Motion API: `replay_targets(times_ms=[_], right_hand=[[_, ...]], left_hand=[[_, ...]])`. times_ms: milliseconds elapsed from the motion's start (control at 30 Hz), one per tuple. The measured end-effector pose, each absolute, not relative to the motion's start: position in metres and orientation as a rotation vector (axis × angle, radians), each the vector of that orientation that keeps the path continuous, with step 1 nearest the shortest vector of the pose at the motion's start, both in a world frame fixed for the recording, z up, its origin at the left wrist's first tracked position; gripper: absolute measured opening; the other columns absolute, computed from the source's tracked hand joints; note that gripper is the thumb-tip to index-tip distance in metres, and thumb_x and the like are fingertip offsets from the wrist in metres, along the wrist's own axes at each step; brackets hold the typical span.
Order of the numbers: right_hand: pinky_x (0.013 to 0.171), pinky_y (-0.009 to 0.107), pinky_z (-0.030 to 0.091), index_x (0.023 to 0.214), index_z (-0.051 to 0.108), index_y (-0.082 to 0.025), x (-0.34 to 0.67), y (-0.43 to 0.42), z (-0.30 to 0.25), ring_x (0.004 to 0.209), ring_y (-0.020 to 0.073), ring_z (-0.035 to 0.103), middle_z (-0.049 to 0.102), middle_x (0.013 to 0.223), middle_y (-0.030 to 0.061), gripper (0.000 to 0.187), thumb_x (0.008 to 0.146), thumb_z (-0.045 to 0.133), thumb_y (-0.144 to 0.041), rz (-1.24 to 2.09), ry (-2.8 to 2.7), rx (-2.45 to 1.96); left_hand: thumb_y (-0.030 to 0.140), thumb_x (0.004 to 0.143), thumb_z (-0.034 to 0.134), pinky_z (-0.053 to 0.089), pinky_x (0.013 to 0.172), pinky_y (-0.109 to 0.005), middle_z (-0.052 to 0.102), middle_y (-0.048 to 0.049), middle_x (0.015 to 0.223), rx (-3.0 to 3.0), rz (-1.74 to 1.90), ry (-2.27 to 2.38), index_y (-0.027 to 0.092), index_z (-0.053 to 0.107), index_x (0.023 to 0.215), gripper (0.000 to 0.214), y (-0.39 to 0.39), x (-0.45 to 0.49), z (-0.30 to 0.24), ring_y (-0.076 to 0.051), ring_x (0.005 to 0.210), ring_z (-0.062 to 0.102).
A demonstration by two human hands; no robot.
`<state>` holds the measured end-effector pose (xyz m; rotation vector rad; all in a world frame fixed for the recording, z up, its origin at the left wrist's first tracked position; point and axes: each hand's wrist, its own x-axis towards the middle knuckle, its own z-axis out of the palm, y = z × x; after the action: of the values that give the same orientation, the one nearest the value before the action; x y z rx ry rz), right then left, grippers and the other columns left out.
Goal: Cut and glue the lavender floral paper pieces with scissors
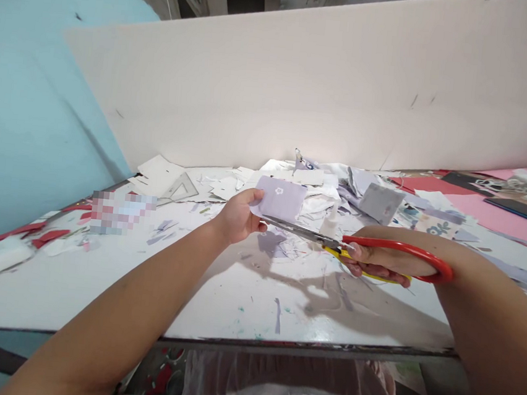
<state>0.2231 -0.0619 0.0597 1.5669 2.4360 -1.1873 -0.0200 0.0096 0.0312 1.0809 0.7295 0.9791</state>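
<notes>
My left hand (238, 215) pinches a small pale lilac piece of fabric (280, 198) with a white flower print, holding it above the white table (235, 294). My right hand (379, 258) grips red and yellow handled scissors (361, 249). Their metal blades point left and meet the lower edge of the lilac piece. Small lilac offcuts (271, 243) lie on the table just beneath the blades.
A heap of white, grey and lilac scraps (339, 189) lies behind the hands. Pink and red sheets (499, 214) cover the right end of the table. Red scraps (48, 236) sit at the left. A tall beige board (326, 79) stands along the back edge.
</notes>
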Motion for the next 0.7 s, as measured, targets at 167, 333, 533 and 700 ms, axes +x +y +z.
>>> replay_targets(times_ms=[167, 333, 533, 700], right_hand=[[0.040, 0.022, 0.033, 0.067, 0.047, -0.018, 0.2245, -0.0599, 0.0585, 0.039, 0.0084, 0.036, 0.035, 0.048, -0.0045, 0.055, 0.072, 0.033, -0.071, -1.109, 2.409, 1.629], [0.038, 0.022, 0.032, 0.070, 0.049, -0.019, 0.2273, -0.0560, 0.0536, 0.041, 0.0090, 0.035, 0.035, 0.048, -0.0042, 0.051, 0.074, 0.034, -0.067, -1.060, 2.403, 1.644], [0.042, 0.022, 0.033, 0.077, 0.049, -0.020, 0.2260, -0.0595, 0.0542, 0.046, 0.0097, 0.035, 0.036, 0.054, -0.0029, 0.053, 0.071, 0.033, -0.071, -0.989, 2.487, 1.651], [0.043, 0.023, 0.034, 0.081, 0.049, -0.019, 0.2291, -0.0607, 0.0529, 0.046, 0.0093, 0.032, 0.036, 0.057, -0.0025, 0.063, 0.070, 0.021, -0.075, -0.937, 2.572, 1.421]], left_hand=[[0.028, 0.065, 0.048, 0.035, 0.042, -0.024, 0.055, -0.0013, 0.071, 1.048, 1.009, 0.746, 0.017, 0.055, 0.087, 0.025, 0.0088, -0.0194, 0.0314, -0.013, 0.055, 0.051], [0.029, 0.065, 0.049, 0.036, 0.042, -0.025, 0.056, -0.0017, 0.071, 1.065, 1.005, 0.737, 0.017, 0.056, 0.087, 0.026, 0.0109, -0.0202, 0.0288, -0.014, 0.056, 0.052], [0.030, 0.067, 0.047, 0.038, 0.044, -0.027, 0.055, -0.0017, 0.070, 1.090, 0.975, 0.704, 0.017, 0.054, 0.091, 0.028, 0.0125, -0.0217, 0.0296, -0.015, 0.055, 0.052], [0.031, 0.068, 0.045, 0.038, 0.046, -0.027, 0.055, -0.0021, 0.072, 1.102, 0.963, 0.690, 0.017, 0.054, 0.092, 0.030, 0.0132, -0.0216, 0.0308, -0.015, 0.057, 0.053]])
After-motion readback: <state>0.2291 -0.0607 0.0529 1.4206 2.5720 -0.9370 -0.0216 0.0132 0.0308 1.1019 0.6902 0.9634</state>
